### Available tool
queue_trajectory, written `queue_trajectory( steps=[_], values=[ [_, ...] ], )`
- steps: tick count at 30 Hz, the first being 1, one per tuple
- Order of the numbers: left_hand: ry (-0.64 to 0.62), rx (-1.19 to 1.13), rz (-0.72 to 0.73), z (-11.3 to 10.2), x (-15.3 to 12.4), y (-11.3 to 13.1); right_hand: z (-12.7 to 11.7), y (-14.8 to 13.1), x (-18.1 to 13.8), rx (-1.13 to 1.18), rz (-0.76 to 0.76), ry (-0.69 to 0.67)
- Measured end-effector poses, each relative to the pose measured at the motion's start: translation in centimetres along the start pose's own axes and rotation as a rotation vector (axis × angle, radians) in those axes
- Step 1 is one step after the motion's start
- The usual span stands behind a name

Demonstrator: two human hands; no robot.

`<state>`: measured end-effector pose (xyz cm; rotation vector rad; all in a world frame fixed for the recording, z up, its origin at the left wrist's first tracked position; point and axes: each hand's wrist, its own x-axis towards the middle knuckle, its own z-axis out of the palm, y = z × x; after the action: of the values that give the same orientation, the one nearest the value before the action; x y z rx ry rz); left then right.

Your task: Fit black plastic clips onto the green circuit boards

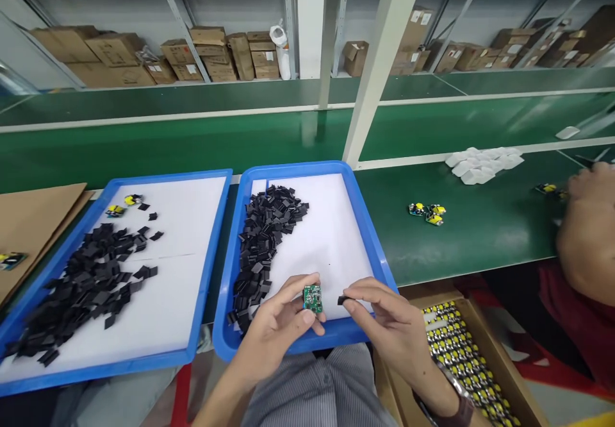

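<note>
Over one blue tray (298, 168), left grip (281, 321) pinches one circuit board (313, 298), right grip (394, 318) one black piece (341, 300).

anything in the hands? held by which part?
Left hand: green circuit board, held by its edges. Right hand: small black piece, pinched at one end.

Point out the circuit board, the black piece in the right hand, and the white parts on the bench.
Circuit board (312, 299): head view, middle of its green face.
Black piece (341, 300): head view, its uncovered end.
White parts (482, 165): head view, middle of the pile.
</note>
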<state>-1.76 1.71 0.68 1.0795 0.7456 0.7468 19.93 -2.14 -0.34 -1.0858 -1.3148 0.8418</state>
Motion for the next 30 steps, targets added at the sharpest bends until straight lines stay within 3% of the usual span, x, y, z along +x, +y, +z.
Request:
queue_trajectory(
  steps=[11,16,22,30],
  values=[
    [0.0,-0.087,-0.028,0.5,-0.2,-0.5,0.9,-0.6,-0.2,-0.048,-0.075,-0.051],
    [0.055,0.007,-0.047,0.5,-0.5,-0.7,0.9,-0.5,-0.6,-0.135,-0.132,-0.115],
    [0.033,0.001,-0.001,0.7,-0.4,-0.7,0.9,-0.3,-1.1,-0.207,-0.138,-0.203],
    [0.027,0.055,0.136,0.6,-0.1,-1.4,1.3,-0.4,-1.4,-0.236,-0.062,-0.156]
  ],
)
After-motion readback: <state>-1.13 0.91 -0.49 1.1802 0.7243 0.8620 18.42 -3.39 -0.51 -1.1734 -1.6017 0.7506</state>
